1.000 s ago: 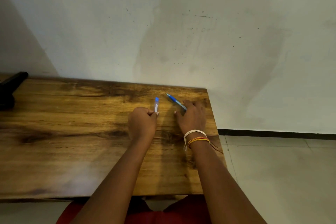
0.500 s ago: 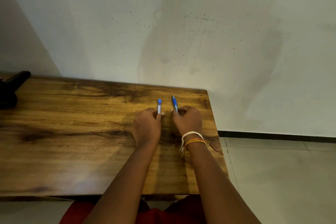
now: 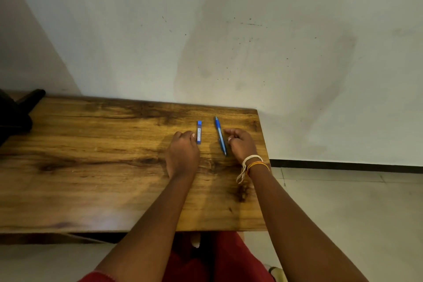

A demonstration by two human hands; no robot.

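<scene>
A small blue and white lead case (image 3: 199, 132) lies flat on the wooden table (image 3: 91, 167), pointing away from me. A blue pen (image 3: 220, 136) lies a little to its right, nearly parallel to it. My left hand (image 3: 183, 153) rests on the table just left of the case with curled fingers; its thumb tip is at the case's left edge. My right hand (image 3: 241, 144), with thread bands on the wrist, rests just right of the pen. Its fingers are loosely curled and hold nothing.
The table's right edge (image 3: 263, 167) runs close to my right hand, with tiled floor (image 3: 343, 213) beyond. A pale wall (image 3: 229, 52) stands straight behind the table. A black object (image 3: 20, 110) sits at the far left corner. My red-clothed lap (image 3: 217, 258) is below the near edge.
Both hands have let go: the lead case and the pen, pinched half a second ago, now lie flat on the table. My right hand has shifted to the right of the pen.
</scene>
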